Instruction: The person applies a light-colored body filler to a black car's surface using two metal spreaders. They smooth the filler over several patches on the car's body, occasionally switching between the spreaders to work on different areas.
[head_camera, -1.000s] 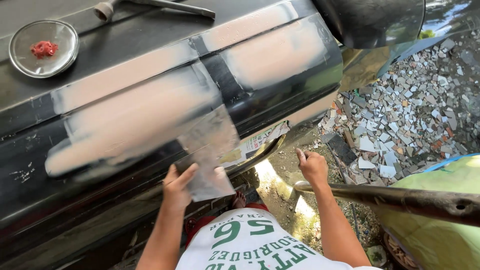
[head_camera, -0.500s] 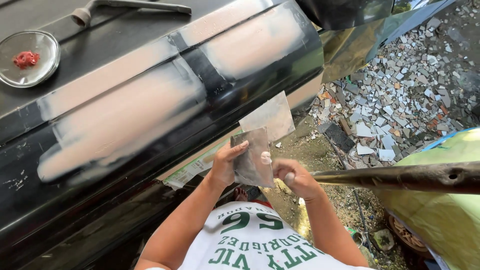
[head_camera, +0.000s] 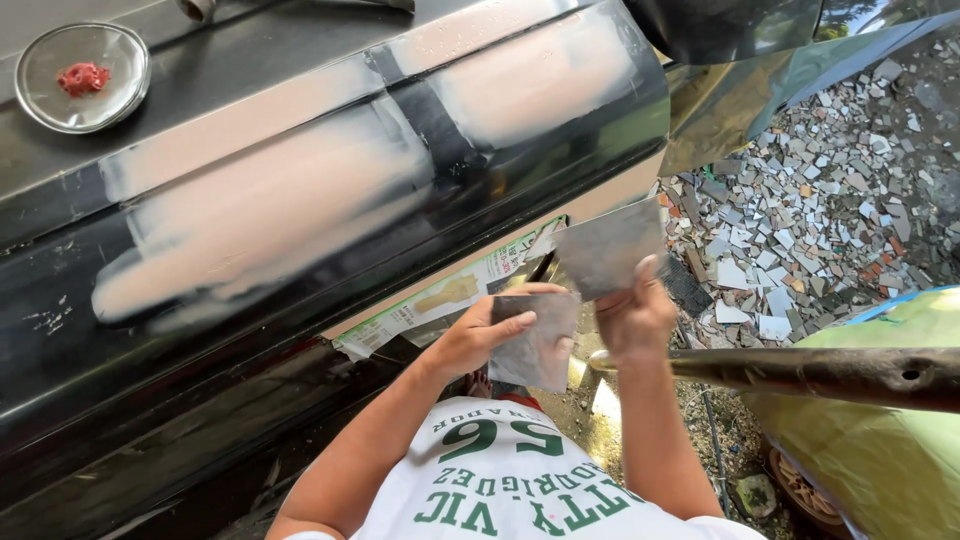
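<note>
My left hand holds a grey sheet of sandpaper by its upper left edge, in front of my chest. My right hand grips a second grey sheet that stands up above its fingers. Both hands are close together, just below the lower edge of a black car body panel. Wide pale patches of filler run across that panel.
A round metal dish with a red blob sits on the panel's top at upper left. A rusty pipe crosses at the right over a yellow-green sheet. Broken tile pieces cover the ground at right.
My left hand lifted the sheet off the panel's filler patch and brought it down to my chest. My right hand came in and took hold of a second sheet.
</note>
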